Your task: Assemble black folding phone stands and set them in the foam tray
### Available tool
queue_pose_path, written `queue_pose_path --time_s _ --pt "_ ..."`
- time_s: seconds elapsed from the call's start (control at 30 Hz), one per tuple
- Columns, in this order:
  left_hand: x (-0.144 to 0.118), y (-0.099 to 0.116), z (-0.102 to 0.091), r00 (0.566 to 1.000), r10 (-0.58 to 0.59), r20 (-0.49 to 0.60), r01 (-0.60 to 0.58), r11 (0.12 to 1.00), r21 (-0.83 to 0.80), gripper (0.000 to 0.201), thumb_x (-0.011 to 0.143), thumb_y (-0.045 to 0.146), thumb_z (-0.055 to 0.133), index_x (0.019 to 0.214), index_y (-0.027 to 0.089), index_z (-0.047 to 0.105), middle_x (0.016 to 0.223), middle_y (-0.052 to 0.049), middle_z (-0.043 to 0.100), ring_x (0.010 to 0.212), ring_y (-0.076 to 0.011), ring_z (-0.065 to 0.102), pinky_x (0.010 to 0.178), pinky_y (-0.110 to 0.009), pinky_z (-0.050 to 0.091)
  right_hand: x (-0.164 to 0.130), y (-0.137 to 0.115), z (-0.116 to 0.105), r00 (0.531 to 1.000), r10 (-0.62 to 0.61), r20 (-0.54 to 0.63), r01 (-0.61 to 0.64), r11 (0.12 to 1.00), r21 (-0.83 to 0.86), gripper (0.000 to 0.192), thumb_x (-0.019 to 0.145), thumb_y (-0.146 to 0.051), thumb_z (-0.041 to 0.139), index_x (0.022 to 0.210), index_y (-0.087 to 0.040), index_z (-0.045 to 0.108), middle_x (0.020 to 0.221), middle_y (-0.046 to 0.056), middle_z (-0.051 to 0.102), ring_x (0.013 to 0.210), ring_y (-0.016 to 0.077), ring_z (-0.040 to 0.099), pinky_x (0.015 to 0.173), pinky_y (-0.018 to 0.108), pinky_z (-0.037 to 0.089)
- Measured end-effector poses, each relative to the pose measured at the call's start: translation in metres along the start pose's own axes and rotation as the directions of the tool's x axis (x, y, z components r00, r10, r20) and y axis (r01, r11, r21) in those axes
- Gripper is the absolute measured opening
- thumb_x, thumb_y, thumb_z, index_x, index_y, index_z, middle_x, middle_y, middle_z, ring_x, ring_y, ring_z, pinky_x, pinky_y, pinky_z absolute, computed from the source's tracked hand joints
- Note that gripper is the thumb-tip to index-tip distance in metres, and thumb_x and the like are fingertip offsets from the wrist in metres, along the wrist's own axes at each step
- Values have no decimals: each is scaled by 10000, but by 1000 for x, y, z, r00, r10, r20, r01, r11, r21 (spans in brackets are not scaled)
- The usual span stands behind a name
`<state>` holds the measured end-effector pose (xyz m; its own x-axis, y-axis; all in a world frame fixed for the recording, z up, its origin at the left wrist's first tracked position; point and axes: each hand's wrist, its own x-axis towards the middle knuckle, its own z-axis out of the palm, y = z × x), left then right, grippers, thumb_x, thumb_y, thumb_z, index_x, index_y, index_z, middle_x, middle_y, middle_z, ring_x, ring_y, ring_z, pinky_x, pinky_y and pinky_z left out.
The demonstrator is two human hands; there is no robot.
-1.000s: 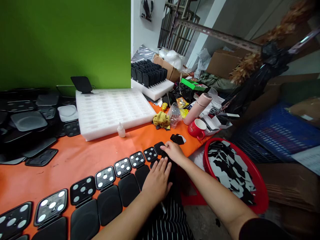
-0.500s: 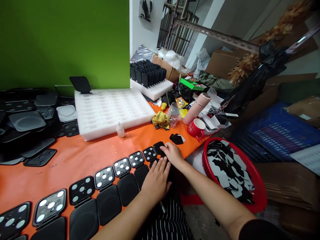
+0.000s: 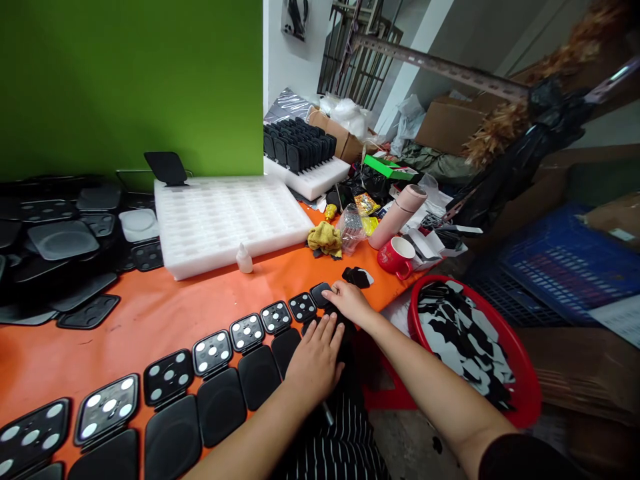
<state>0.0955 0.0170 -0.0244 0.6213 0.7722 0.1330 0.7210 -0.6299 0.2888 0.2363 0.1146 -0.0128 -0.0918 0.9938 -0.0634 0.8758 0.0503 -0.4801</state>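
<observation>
**A:** Where do your hands sit right now?

**B:** Your left hand (image 3: 316, 358) lies flat, palm down, fingers together and extended, pressing on the near halves of the black square hinged plastic cases (image 3: 259, 373) at the right end of the row. Your right hand (image 3: 351, 301) is just beyond it, fingers curled down onto the last small black case piece (image 3: 321, 293) at the end of the row. Whether those fingertips pinch it or only press it, you cannot tell from here.

**A:** Which way does that piece lie from your fingers?

**B:** Directly under your right fingertips and just ahead of your left fingertips. The right hand is the nearer one and touches it. The row's long axis runs from that piece back toward your left along the orange table covering (image 3: 165, 310), each case open with its white-dotted lid half (image 3: 213, 351) on the far side.

**A:** What else lies about your hands?

**B:** Beyond your right fingers, a loose black and white scrap (image 3: 358, 276), then a red ceramic mug (image 3: 398, 257). To the right of your forearm, a round red plastic basin (image 3: 525, 373) full of black and white offcuts. Well ahead of your left fingers, a small white dropper bottle (image 3: 244, 259) stands just beside a white foam grid tray (image 3: 227, 220).
</observation>
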Motion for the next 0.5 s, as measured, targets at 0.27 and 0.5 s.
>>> queue_pose_path --time_s 0.27,0.5 --pt "-1 1 -1 1000 1 -4 -1 1000 6 645 785 426 467 1340 147 294 1427 -124 236 1306 -263 183 1056 -419 144 2 -2 -1 1000 18 10 -18 998 -52 320 785 -427 524 602 -179 439 559 -46 471 518 87 399 483 220 213" --pt "-1 0 1 1000 2 -8 -2 1000 4 646 785 421 465 1342 148 289 1426 -125 240 1301 -270 198 1049 -426 154 0 -4 0 1000 9 -2 -10 993 -114 306 796 -454 514 658 -184 479 619 -29 514 572 101 434 513 225 240"
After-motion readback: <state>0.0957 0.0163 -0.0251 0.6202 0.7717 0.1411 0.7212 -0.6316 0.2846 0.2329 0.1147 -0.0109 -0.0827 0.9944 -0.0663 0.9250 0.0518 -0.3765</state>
